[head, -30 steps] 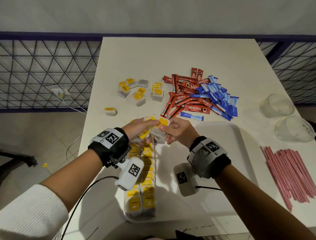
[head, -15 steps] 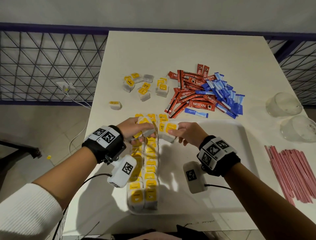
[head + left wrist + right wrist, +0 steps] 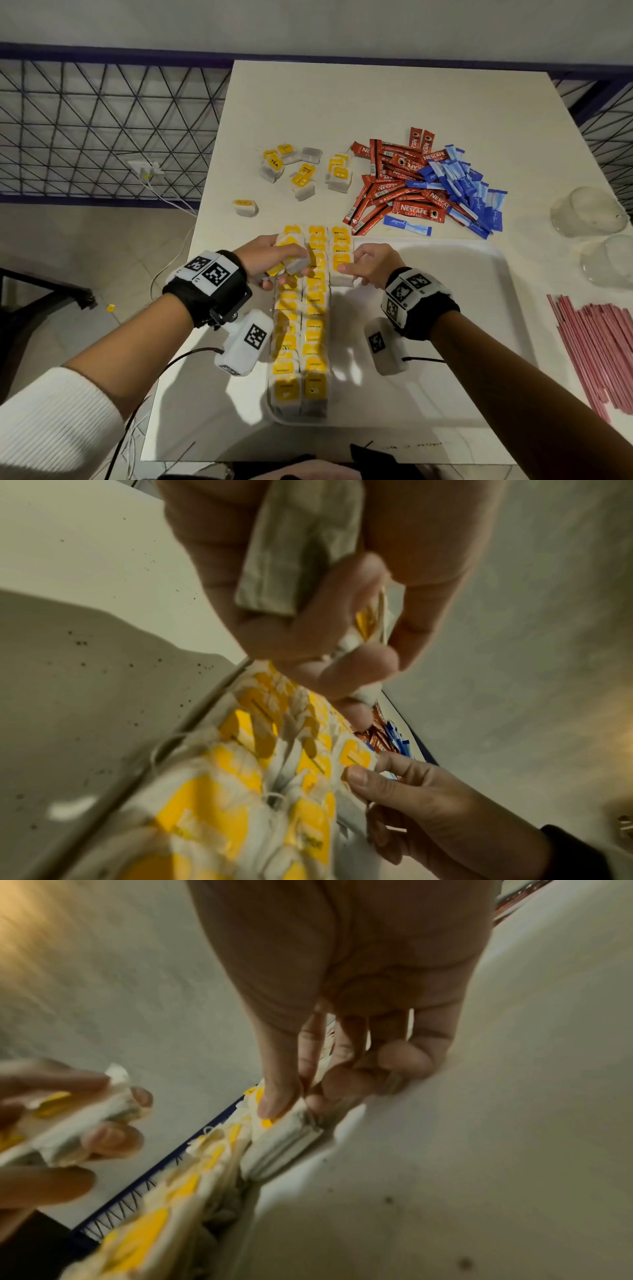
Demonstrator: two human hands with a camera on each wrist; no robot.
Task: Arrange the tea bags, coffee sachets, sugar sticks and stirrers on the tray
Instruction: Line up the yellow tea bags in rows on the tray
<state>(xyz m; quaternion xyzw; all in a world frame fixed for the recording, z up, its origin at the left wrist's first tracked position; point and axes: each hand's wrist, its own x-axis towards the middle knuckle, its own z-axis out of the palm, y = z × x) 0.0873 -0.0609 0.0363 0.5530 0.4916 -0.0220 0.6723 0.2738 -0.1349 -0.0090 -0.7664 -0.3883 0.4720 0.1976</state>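
A small bundle of tea bags is gripped in the left hand, fingers curled round it, held just above the far end of the left rows on the white tray. In the left wrist view the bundle is seen clamped between thumb and fingers. A single tea bag is pinched by the right hand, thumb on top, and is being set down at the near end of a short third row; the right wrist view shows the thumb pressed on its yellow tag, bag touching the tray floor.

Two full rows of tea bags are laid along the tray's left edge, long axis running from the person outward. The third row is only started at the far end, so it is judged to grow toward the person, just beside the second row. The right hand is nearer that free lane; the left hand is judged to serve as the supply.

Loose tea bags are left on the table beyond the tray, nearer the left hand. Coffee sachets and blue sugar sticks are piled far right of them, off the tray. Pink stirrers lie on the table to the right of the tray, nearer the right hand. Two clear cups stand at the right edge.
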